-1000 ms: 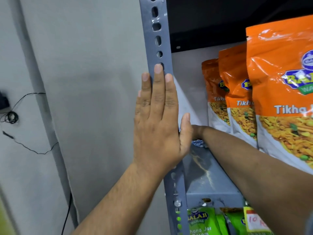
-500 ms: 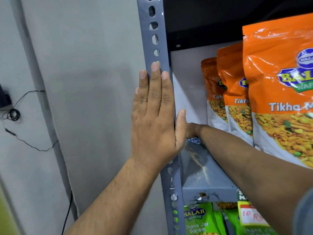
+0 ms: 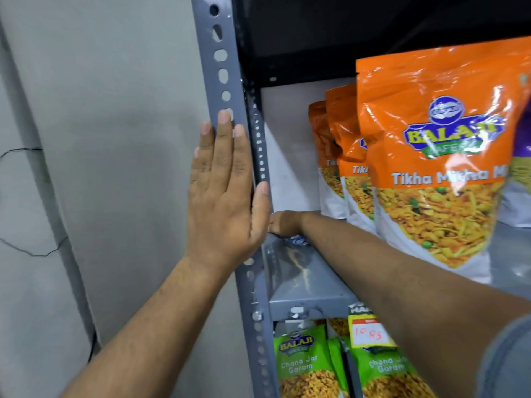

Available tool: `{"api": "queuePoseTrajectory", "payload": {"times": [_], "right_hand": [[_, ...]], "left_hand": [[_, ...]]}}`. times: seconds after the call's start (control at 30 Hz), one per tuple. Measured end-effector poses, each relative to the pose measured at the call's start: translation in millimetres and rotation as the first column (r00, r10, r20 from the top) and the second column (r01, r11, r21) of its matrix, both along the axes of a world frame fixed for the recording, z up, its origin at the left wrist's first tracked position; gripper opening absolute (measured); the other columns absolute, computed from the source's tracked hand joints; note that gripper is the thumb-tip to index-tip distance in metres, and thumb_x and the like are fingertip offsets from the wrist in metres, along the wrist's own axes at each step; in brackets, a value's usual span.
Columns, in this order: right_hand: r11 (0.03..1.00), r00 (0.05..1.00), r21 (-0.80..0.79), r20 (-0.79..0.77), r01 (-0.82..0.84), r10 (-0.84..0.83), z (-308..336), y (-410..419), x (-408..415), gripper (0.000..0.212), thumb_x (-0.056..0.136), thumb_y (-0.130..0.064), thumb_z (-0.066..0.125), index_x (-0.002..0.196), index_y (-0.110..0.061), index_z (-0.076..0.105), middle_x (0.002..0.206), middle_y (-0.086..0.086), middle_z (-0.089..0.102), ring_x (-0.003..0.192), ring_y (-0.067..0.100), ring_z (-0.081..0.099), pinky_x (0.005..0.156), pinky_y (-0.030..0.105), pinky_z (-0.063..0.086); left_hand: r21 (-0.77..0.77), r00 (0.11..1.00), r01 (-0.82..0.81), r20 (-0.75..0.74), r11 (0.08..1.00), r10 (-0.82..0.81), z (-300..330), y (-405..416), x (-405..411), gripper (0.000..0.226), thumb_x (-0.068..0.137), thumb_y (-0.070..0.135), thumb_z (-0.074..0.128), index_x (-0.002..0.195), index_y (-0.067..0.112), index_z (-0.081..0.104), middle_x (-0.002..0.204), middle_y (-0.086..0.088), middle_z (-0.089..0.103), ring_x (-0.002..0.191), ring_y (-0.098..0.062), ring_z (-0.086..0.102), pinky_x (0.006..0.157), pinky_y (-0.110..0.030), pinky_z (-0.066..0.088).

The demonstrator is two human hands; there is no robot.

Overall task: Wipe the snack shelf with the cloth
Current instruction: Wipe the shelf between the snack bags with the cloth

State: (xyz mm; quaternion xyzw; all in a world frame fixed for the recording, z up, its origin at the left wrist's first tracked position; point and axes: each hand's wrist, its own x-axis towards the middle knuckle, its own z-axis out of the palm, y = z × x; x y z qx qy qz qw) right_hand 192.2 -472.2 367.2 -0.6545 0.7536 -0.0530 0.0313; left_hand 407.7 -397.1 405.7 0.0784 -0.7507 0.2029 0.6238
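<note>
Left hand (image 3: 222,193) flat, fingers straight and pressed together, palm against the grey slotted upright post (image 3: 227,81) of the rack; thumb lies along the post's inner edge. Right hand (image 3: 283,224) reaches across to the back left corner of the grey shelf (image 3: 304,278), mostly hidden behind the left hand; fingers not visible, cannot tell how they lie. A bit of blue-and-white cloth (image 3: 297,240) pokes out under the right hand, lying on the shelf right at that corner. Right forearm runs diagonally over the shelf's front edge.

On the same shelf, right of the arm, a row of orange packets (image 3: 439,156) standing upright, one behind another. Front one reads "BALAJI WAFERS" on a blue and yellow logo, below it "Tikha Mitha M…" cut off by glare and blur, picture of a yellow snack mix with green peas. Packets behind show only "Tik…". A purple packet (image 3: 521,173) sits at the far right edge, text unreadable.

Lower tier: green packets (image 3: 301,366) reading "BALAJI WAFERS", "Chana Jor Garam". A yellow price tag (image 3: 369,331) with a handwritten red "10 RS" hangs in front of them.

Grey wall (image 3: 115,139) at left, thin black wire (image 3: 34,251) running across it.
</note>
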Motion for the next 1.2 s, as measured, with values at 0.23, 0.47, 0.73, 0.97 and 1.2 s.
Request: {"api": "queuePoseTrajectory", "payload": {"times": [0.23,0.47,0.73,0.97,1.2], "right_hand": [[0.999,0.999,0.006,-0.024,-0.044,0.044,-6.3,29.0,26.2,0.043,0.098,-0.034,0.035,0.136,-0.017,0.049,0.144,0.012,0.048,0.129,0.029,0.047,0.11,0.037,0.035],[0.997,0.99,-0.019,-0.116,0.076,-0.077,-1.0,52.6,34.7,0.038,0.098,-0.024,0.039,0.13,-0.008,0.053,0.135,0.017,0.054,0.117,0.032,0.055,0.099,0.037,0.043],[0.973,0.952,0.06,-0.231,0.221,-0.202,5.4,62.8,23.6,0.039,0.096,-0.02,0.039,0.13,-0.006,0.051,0.137,0.017,0.052,0.118,0.031,0.054,0.098,0.039,0.044],[0.998,0.997,0.059,-0.081,-0.004,0.009,-2.3,61.9,78.2,0.028,0.092,-0.012,0.051,0.118,-0.002,0.058,0.123,0.017,0.059,0.113,0.032,0.057,0.099,0.041,0.046],[1.0,1.0,0.026,-0.016,-0.015,0.015,6.1,73.1,75.8,0.031,0.096,-0.021,0.043,0.11,-0.001,0.061,0.115,0.018,0.063,0.104,0.031,0.059,0.097,0.044,0.046]], "left_hand": [[-0.011,1.0,-0.014,-0.022,1.0,0.014,-0.9,0.2,-2.2,0.064,0.099,0.031,0.036,0.148,-0.01,0.027,0.156,-0.03,0.02,0.148,-0.043,0.012,0.121,-0.054,0.017],[-0.02,0.999,-0.04,-0.014,0.999,0.04,-0.8,2.1,-3.8,0.066,0.101,0.036,0.033,0.149,-0.008,0.025,0.158,-0.027,0.018,0.149,-0.042,0.011,0.122,-0.052,0.015],[-0.024,0.999,-0.041,-0.02,0.999,0.041,0.9,1.8,-2.2,0.067,0.101,0.038,0.033,0.149,-0.007,0.024,0.158,-0.027,0.019,0.148,-0.042,0.012,0.121,-0.052,0.016],[0.007,0.998,-0.06,-0.019,0.998,0.06,-3.8,4.1,-3.7,0.068,0.101,0.039,0.034,0.151,-0.005,0.019,0.159,-0.026,0.016,0.149,-0.042,0.011,0.122,-0.052,0.015],[-0.008,0.997,-0.076,0.003,0.997,0.076,-0.1,3.6,-2.3,0.068,0.1,0.037,0.036,0.151,-0.004,0.018,0.16,-0.024,0.015,0.15,-0.039,0.009,0.122,-0.052,0.015]]}}
